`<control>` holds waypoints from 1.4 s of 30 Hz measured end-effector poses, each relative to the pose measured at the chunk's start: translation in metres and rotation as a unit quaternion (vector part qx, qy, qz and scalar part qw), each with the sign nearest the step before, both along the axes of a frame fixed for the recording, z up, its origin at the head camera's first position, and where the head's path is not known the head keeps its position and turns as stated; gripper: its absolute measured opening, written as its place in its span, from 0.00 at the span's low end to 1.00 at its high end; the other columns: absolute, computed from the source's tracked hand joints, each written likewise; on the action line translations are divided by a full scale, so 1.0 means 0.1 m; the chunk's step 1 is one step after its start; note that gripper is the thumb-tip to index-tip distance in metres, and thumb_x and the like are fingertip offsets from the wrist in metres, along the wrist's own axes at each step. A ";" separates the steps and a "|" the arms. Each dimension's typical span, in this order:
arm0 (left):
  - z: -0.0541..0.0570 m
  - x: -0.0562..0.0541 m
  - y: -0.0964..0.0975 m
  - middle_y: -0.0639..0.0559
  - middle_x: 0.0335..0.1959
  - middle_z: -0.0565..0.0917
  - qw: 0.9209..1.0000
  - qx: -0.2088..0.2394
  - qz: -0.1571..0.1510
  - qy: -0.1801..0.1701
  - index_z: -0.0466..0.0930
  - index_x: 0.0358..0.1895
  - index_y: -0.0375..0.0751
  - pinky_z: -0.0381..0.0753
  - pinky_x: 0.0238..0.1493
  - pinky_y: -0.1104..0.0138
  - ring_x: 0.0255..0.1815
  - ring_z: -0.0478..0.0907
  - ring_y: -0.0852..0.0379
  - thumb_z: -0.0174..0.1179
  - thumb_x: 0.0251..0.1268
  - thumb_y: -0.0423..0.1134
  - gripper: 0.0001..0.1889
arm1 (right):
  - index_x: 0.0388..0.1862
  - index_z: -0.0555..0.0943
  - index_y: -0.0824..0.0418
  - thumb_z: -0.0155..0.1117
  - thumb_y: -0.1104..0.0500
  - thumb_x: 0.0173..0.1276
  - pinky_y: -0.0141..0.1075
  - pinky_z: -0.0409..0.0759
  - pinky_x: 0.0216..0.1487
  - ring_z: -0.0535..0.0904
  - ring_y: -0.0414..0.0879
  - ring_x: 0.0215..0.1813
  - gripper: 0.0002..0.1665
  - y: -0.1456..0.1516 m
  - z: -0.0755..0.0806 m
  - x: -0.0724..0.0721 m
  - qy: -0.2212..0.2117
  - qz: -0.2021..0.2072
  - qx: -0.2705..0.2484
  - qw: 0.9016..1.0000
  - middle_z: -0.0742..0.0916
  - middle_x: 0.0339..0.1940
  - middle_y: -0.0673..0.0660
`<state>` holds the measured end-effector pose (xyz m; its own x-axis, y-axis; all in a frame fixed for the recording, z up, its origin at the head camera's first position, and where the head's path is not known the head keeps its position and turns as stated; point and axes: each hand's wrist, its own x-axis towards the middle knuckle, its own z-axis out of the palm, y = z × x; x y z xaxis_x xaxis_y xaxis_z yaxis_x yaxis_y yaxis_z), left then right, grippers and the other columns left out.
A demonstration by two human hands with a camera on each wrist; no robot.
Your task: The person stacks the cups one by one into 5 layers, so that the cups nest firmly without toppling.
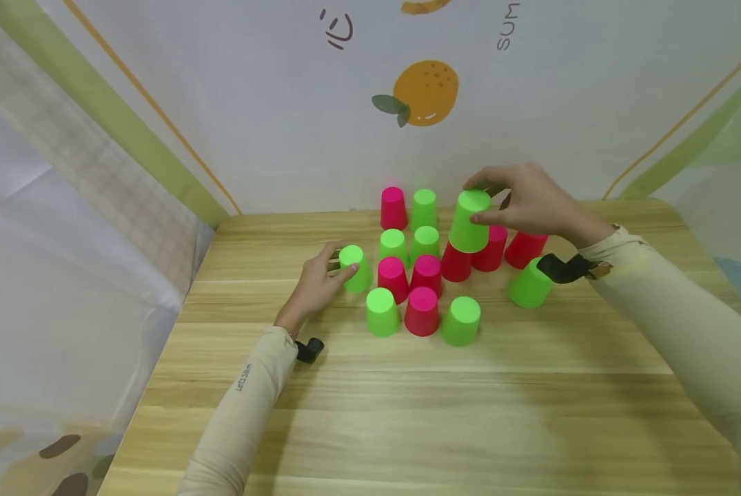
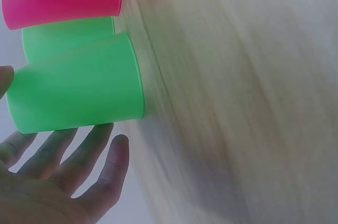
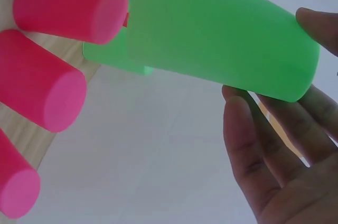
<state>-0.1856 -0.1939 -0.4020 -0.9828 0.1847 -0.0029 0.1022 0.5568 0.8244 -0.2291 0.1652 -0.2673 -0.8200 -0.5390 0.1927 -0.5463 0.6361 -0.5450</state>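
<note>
My right hand pinches an upside-down green cup near its closed end, between thumb and fingers. That cup is raised and overlaps a red cup in the head view. In the right wrist view, the green cup slants across the top. On the left, my left hand holds another inverted green cup, thumb on one side and fingers on the other. The left wrist view has this green cup with its rim close to the tabletop, in front of more cups.
Several inverted green and red cups stand in a cluster on the wooden table. Three green cups are at the front and right: one, another and a third under my right wrist. A printed white curtain hangs behind the table.
</note>
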 end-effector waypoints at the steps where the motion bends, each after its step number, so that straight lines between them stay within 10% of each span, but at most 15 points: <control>1: 0.00 0.00 0.00 0.37 0.68 0.75 1.000 0.001 0.000 -0.001 0.66 0.71 0.44 0.79 0.67 0.48 0.68 0.76 0.34 0.58 0.74 0.45 0.26 | 0.56 0.83 0.61 0.75 0.60 0.61 0.47 0.89 0.44 0.85 0.58 0.52 0.23 -0.01 0.00 -0.03 -0.002 -0.003 0.001 1.000 0.88 0.52 0.60; 19: -0.01 0.01 -0.02 0.38 0.67 0.76 1.000 0.013 0.005 -0.006 0.66 0.71 0.43 0.80 0.65 0.46 0.68 0.76 0.35 0.59 0.73 0.44 0.27 | 0.58 0.81 0.67 0.69 0.58 0.63 0.52 0.79 0.58 0.81 0.62 0.54 0.25 -0.25 -0.28 -0.84 -0.060 -0.081 0.053 0.993 0.86 0.54 0.70; 42: 0.00 -0.01 -0.02 0.40 0.66 0.76 1.000 0.014 0.000 -0.006 0.66 0.71 0.44 0.78 0.67 0.47 0.70 0.74 0.38 0.60 0.73 0.45 0.27 | 0.62 0.76 0.72 0.66 0.58 0.65 0.54 0.74 0.68 0.72 0.65 0.65 0.29 -0.49 -0.65 -1.10 -0.145 -0.180 0.109 0.967 0.80 0.64 0.70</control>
